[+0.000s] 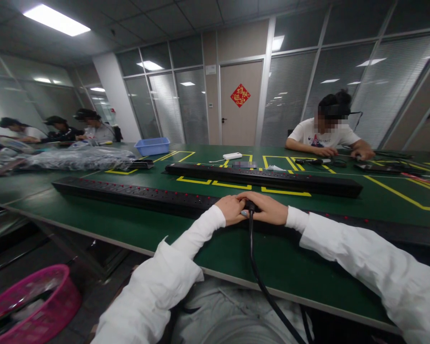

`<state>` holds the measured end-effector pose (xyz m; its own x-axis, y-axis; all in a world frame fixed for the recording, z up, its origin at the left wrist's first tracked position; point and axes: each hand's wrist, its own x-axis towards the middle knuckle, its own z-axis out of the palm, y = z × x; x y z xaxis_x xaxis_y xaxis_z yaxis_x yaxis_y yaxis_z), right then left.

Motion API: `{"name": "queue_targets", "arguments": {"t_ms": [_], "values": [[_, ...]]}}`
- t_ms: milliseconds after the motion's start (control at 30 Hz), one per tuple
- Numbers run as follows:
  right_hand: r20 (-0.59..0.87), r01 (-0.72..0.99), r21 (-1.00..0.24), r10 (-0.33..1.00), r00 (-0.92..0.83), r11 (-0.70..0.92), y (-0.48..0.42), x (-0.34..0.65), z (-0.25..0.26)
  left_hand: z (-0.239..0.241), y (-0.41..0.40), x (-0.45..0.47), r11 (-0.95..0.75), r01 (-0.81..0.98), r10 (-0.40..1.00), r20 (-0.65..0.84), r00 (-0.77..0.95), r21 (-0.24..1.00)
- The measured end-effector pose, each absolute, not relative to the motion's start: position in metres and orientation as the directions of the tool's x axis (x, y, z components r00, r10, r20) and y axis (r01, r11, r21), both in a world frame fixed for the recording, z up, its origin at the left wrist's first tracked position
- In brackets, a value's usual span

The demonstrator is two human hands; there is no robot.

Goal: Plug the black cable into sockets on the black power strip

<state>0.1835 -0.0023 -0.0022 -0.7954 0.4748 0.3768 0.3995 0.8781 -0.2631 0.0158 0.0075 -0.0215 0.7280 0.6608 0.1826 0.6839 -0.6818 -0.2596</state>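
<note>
Black plug [250,206] sat on the near power strip [129,193], right between the two hands. The left hand [231,209] was curled up tight, and its thumb pressed on the side of the plug. The right hand [268,209] came in from the other side. Its fingers were close together and lay over the top of the plug, so both hands held it. The fingertips of the two hands touched each other.

A thick black cable [258,277] ran from the plug, over the edge of the green table [236,253], and down to the person's lap. Both arms wore white sleeves.

The near power strip was long and black and had small red dots along it. A second power strip [265,177] lay just behind it, beside yellow tape lines [397,191].

Farther back stood a blue tray [152,145] and a small white box [232,155]. A pile of clear plastic bags [79,158] lay at the left. A person in a white shirt [326,134] sat across the table with both hands on it. Three more people [60,126] sat far off on the left. A pink basket [28,306] stood on the floor, low on the left.
</note>
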Motion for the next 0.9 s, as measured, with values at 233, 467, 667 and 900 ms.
{"name": "queue_targets", "arguments": {"t_ms": [233,467,667,900], "values": [[0.380,0.397,-0.264,0.473,-0.795,0.879,-0.0018,0.1835,-0.0027,-0.0194,0.0061,0.0162,-0.677,0.690,0.675,0.159,0.721,-0.258],[0.382,0.397,-0.268,0.475,-0.793,0.878,-0.0025,0.1827,-0.0025,-0.0210,0.0068,0.0160,-0.672,0.695,0.676,0.171,0.717,-0.255],[0.383,0.425,-0.216,0.476,-0.792,0.879,-0.0033,0.1820,-0.0014,-0.0219,0.0077,0.0158,-0.666,0.699,0.680,0.172,0.713,-0.260],[0.387,0.444,-0.194,0.484,-0.785,0.875,-0.0042,0.1822,-0.0017,-0.0225,0.0088,0.0158,-0.666,0.702,0.683,0.170,0.710,-0.252]]}}
